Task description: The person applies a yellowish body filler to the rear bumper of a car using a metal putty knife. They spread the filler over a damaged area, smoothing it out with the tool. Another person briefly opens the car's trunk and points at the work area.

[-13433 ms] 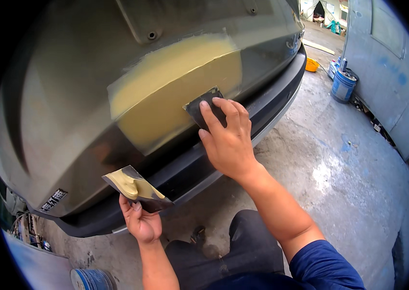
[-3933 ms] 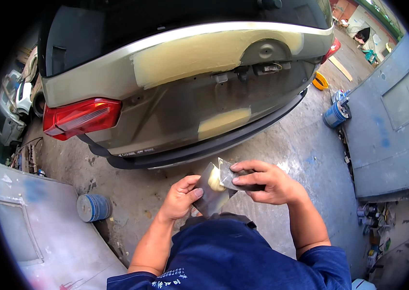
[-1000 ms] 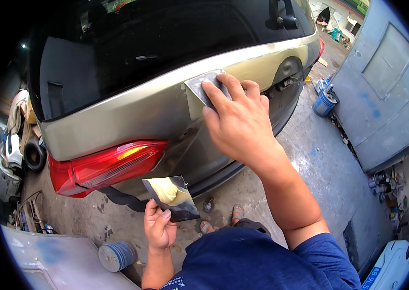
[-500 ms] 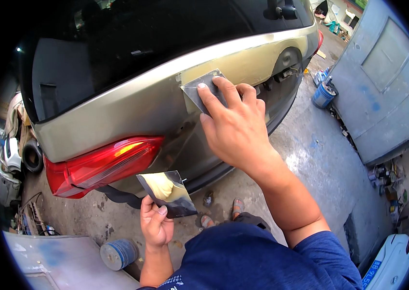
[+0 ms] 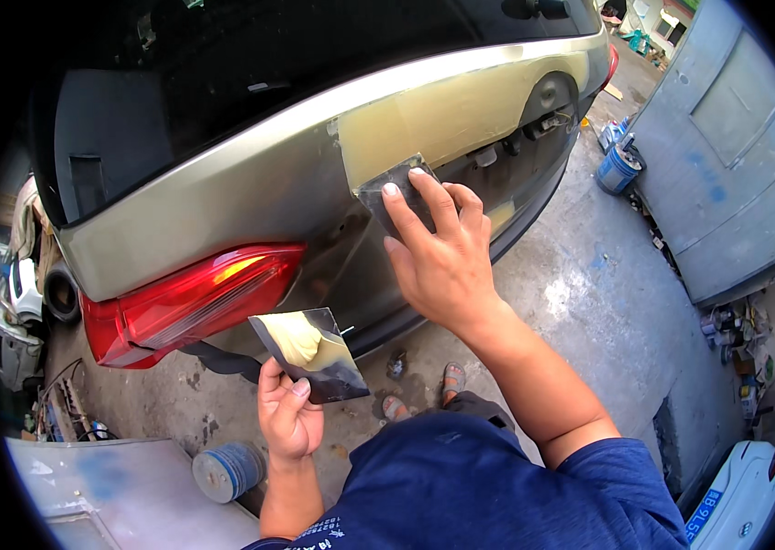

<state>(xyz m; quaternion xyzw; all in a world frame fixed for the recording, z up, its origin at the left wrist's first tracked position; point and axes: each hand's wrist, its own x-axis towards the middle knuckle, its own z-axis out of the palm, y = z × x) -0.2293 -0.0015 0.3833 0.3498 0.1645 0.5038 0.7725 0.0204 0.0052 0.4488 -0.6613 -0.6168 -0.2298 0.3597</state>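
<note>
Firstly, one tan-grey car [image 5: 332, 240], rear end facing. Its dark rear window [image 5: 250, 101] spans the top. One patch of cream filler [image 5: 442, 115] lies on the tailgate [image 5: 250, 188] below the window. One red tail light [image 5: 199, 298] sits to the patch's lower left. One right hand [image 5: 447, 247] grasps a dark spreader [image 5: 374, 193] at the patch's lower left corner, fingertips on its upper face. One left hand [image 5: 291, 420] pinches a dark plate [image 5: 340, 382] by its near edge. One heap of cream paste [image 5: 292, 339] rests atop it.
</note>
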